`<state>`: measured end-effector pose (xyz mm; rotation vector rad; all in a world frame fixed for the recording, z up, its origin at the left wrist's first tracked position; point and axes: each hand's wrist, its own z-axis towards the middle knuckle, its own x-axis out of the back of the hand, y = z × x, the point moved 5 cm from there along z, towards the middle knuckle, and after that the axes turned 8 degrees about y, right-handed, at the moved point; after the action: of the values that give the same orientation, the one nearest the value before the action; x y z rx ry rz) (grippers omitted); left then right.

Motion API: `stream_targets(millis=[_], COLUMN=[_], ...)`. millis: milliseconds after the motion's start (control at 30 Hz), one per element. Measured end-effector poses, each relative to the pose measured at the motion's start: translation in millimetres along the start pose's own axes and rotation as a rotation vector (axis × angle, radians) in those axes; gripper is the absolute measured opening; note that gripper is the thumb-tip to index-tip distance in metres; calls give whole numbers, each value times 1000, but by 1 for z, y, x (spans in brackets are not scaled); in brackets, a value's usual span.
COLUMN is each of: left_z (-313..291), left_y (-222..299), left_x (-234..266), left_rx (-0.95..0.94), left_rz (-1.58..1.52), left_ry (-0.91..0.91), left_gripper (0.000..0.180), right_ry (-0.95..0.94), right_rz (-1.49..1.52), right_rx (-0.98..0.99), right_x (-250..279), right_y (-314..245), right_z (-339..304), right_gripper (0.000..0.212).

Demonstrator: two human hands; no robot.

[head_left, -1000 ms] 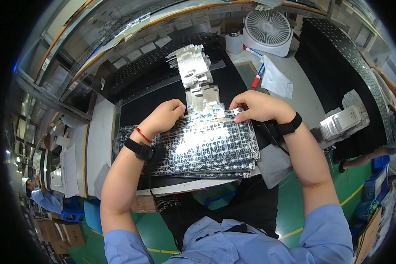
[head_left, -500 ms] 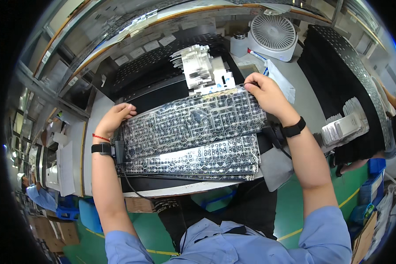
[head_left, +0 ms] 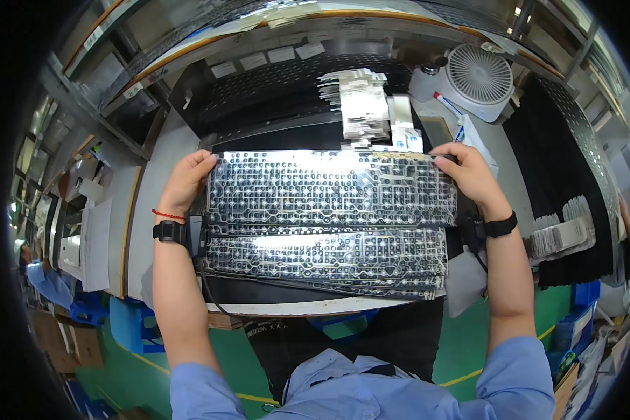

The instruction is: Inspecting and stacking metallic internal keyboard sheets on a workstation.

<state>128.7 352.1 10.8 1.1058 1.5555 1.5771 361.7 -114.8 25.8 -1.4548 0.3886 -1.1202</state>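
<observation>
Both my hands grip one clear printed keyboard circuit sheet [head_left: 329, 189] by its far corners. Dark key pads and pale traces cover it, and glare lies along its far edge. My left hand [head_left: 189, 176] pinches the far left corner between thumb and fingers. At the far right corner my right hand [head_left: 471, 171] does the same. More such circuit sheets [head_left: 329, 255] lie stacked beneath and nearer to me, slightly fanned at the near edge. Just beyond the held sheet is a pile of white strips [head_left: 364, 108], with white pieces [head_left: 402, 122] beside it.
A white fan [head_left: 479, 80], a bottle [head_left: 425, 82] and a marker pen [head_left: 448, 103] stand or lie at the back right. White labels or cards [head_left: 563, 234] sit on a black surface at right. A shelf edge [head_left: 329, 14] crosses the far side. A grey cloth [head_left: 467, 283] hangs near the table edge.
My left hand now pinches the sheet's left corner, where its fingers were curled beside it. The sheet has turned from tilted to nearly level. The whole view has shifted.
</observation>
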Motion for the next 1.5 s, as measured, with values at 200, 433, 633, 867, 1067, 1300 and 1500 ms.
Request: stream_targets(millis=[200,433,633,867,1067,1300,1500], left_z=[-1,-4,-5,-7,-7,-27,-35], left_y=[2,5,8,8,13,48,54], left_x=[-15,-17,-17,-18,-17,-35,-59], left_rx=[9,16,-70,-38,-109,-366,-570], left_rz=[-48,-106,-110,-125,-25,487,910], left_ry=[70,59,109,92,141,304,183], left_gripper=[22,20,21,23,22,45,80], right_ry=[5,46,45,43,118,127,102], right_rz=[50,31,26,25,-63,58,83], right_rx=[-61,-23,7,74,169,119,111], right_x=[0,-1,1,-3,-1,-2,-6], right_y=[4,2,1,-3,-12,-9,-9], right_z=[-2,-1,-1,-1,-3,-3,-3], right_gripper=[11,11,16,19,18,14,15])
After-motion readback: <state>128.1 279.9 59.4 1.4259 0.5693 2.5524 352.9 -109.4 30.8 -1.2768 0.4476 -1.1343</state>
